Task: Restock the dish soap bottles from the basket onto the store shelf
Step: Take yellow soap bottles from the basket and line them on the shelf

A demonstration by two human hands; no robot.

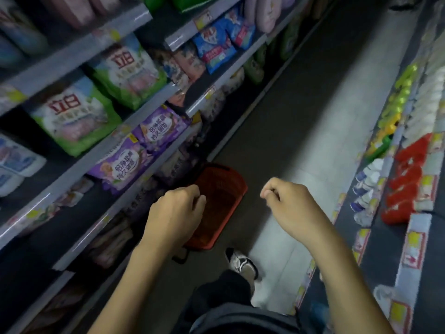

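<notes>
A person stands in a narrow store aisle, looking down. Both bare hands hang in front with fingers curled loosely inward, holding nothing: the left hand (pixel 177 210) over the near edge of a red basket (pixel 220 189), the right hand (pixel 287 203) off to its right above the floor. The basket sits on the grey floor (pixel 289 121) close beside the left shelf (pixel 134 116), and no bottles show inside it. That shelf carries green-and-white bags (pixel 77 116) and purple bags (pixel 144 145). On the right shelf (pixel 414 237) stand rows of red-capped bottles (pixel 404 179), white ones and yellow-green ones. One sneaker (pixel 242 262) shows below the basket.
</notes>
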